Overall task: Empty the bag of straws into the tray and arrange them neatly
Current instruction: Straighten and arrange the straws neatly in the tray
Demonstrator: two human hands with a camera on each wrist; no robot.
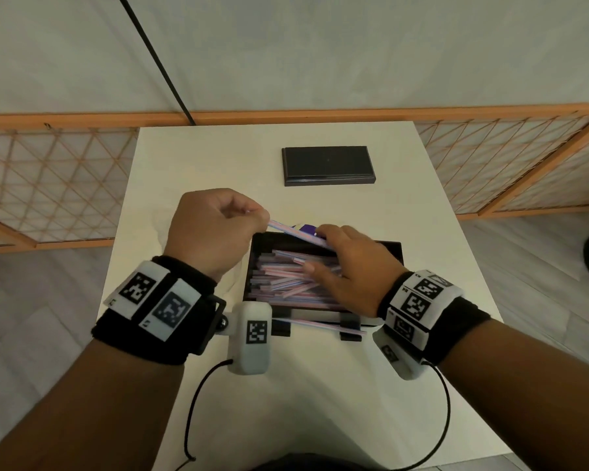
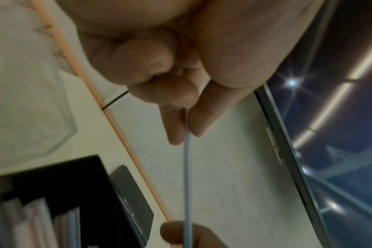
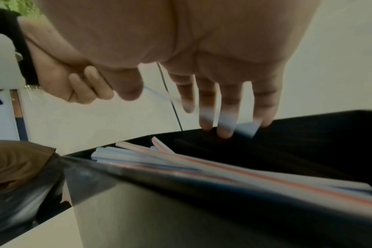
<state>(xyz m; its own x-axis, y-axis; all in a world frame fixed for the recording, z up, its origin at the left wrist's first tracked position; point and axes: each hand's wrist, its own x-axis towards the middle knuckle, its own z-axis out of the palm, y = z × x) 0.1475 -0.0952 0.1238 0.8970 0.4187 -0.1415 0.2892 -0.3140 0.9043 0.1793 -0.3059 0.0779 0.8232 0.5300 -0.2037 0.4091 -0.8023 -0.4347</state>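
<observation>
- Pinching one straw [image 1: 296, 232] at its end between thumb and forefinger: left hand [image 1: 211, 229], other fingers curled in, raised just left of the tray [image 1: 393, 249].
- Seen from the left wrist, same straw [image 2: 187, 167] running straight out from the pinch toward the other hand.
- Reaching flat over the tray: right hand [image 1: 351, 266], fingers extended and lightly spread, fingertips [image 3: 224, 130] down at the far wall, far end of the lifted straw under them; cannot tell whether gripped or only touched.
- Lying mostly lengthwise in the black tray: pile of striped straws [image 1: 286, 283], pink, blue and white, some crossed at angles.
- Resting loose outside the tray against its near edge: another straw [image 1: 317, 324].
- Sitting on the white tabletop [image 1: 184, 158], tray in front of the body.
- Lying farther back on the tabletop, well apart from the tray: flat black lid [image 1: 327, 164].
- Showing faintly beneath the left hand: something clear and crumpled, too blurred to name.
</observation>
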